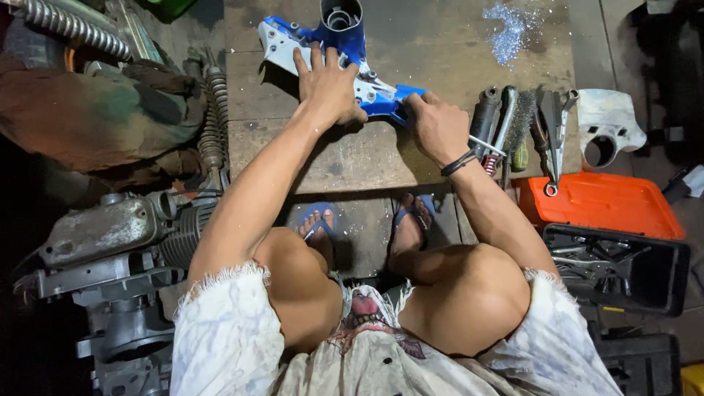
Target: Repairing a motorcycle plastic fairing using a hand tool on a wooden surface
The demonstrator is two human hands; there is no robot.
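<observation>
I am looking down at my two bare hands working on a blue and white metal frame part [352, 62]. It lies on a low, worn wooden table [455, 51] at the far middle of the scene. The part is angular, blue along its edges and pale grey-white on its flat face, with a dark round tube standing up at its far end.

My left hand [328, 86] lies flat on the white face, fingers spread, pressing down. My right hand [438, 126] is curled tight around the part's near right blue end; a dark band circles that wrist.

Just right of my right hand lies a row of tools [522, 128], among them a wire brush and pliers. Farther right sit a white cover [609, 125] and an orange case [598, 205]. Blue shavings [513, 29] speckle the far table. On the left stand a grey engine [110, 242] and coiled springs [214, 117]. My knees and sandalled feet fill the near middle.
</observation>
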